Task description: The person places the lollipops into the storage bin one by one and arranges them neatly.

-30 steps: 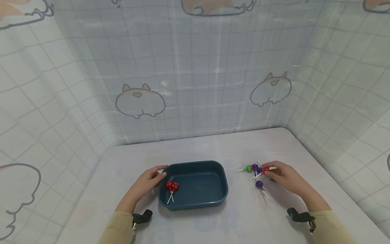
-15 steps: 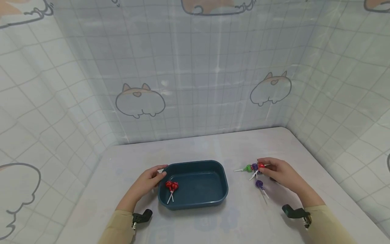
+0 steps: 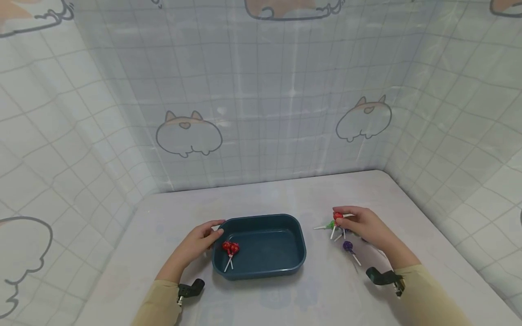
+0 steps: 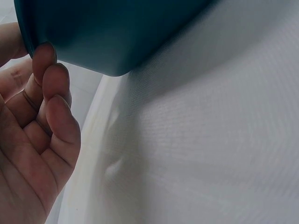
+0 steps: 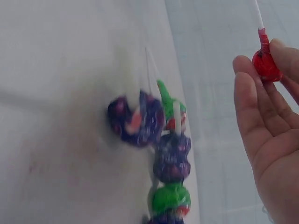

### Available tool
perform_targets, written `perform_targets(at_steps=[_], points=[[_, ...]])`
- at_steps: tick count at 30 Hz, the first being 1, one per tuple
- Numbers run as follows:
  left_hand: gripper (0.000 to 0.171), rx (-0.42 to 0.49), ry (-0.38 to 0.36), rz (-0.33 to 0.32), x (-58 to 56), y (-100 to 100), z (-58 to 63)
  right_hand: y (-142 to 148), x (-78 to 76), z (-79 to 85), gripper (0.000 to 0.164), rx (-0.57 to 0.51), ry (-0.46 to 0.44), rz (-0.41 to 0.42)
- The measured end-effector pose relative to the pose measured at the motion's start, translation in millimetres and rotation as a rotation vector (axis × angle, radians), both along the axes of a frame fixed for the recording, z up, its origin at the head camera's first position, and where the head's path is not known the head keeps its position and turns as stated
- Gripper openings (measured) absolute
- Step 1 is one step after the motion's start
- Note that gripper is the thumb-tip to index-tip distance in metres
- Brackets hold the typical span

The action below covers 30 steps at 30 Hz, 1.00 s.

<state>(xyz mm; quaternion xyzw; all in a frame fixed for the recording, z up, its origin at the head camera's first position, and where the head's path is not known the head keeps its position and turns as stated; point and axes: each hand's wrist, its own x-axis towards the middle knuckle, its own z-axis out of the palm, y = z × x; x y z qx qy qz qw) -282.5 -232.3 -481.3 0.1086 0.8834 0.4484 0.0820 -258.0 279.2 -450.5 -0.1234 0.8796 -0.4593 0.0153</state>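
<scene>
In the head view, a dark teal rectangular tray (image 3: pixel 271 273) sits on the table. My left hand (image 3: pixel 199 241) grips its upper left corner, thumb over the rim and fingers outside the wall. Red lollipops (image 3: pixel 230 248) with crossed white sticks lie inside at the tray's left end. To the right, my right hand (image 3: pixel 364 225) pinches a red lollipop (image 5: pixel 267 66) by its wrapped head between thumb and fingers, its stick free. Below and beside that hand lie a purple lollipop (image 3: pixel 348 246), a green lollipop (image 3: pixel 331 224) and several others, partly hidden by the hand.
The pale table (image 3: pixel 269 299) meets tiled-pattern curtains (image 3: pixel 261 136) at the back and both sides. Dark wrist cameras (image 3: pixel 383 276) sit at both cuffs, close over the table. In the right wrist view another green lollipop (image 5: pixel 170 200) shows among purple ones.
My right hand has moved left and slightly away from me, carrying the red lollipop off the purple ones to above the green one. My left hand and the tray have stayed put.
</scene>
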Motion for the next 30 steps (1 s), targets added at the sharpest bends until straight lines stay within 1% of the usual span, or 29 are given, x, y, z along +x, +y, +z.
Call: perform_targets(at_steps=[4,7,13,17,21,24,30], points=[[0.047,0.001,0.003,0.0,-0.7,0,-0.5,-9,-4.6,3.3,0.049,-0.006,-0.034,-0.006],[0.047,0.002,0.002,0.002,-1.0,0,-0.7,-15,-6.8,6.0,0.049,-0.008,-0.029,-0.006],[0.046,0.003,0.005,0.004,-0.8,0,-0.1,-28,-13.5,10.6,0.045,-0.008,0.001,0.025],[0.046,0.002,0.008,0.002,-1.2,0,-0.3,-38,-18.8,16.3,0.043,-0.017,-0.02,0.024],[0.045,0.002,0.014,0.0,-1.8,0,-1.0,-48,-24.3,22.9,0.041,-0.013,-0.007,0.054],[0.045,0.005,0.017,-0.003,-2.3,0,-1.7,-56,-28.7,25.9,0.04,-0.004,0.021,0.099],[0.045,0.01,0.017,-0.006,-2.8,0,-2.6,-72,-36.4,29.1,0.038,-0.007,0.021,0.123]])
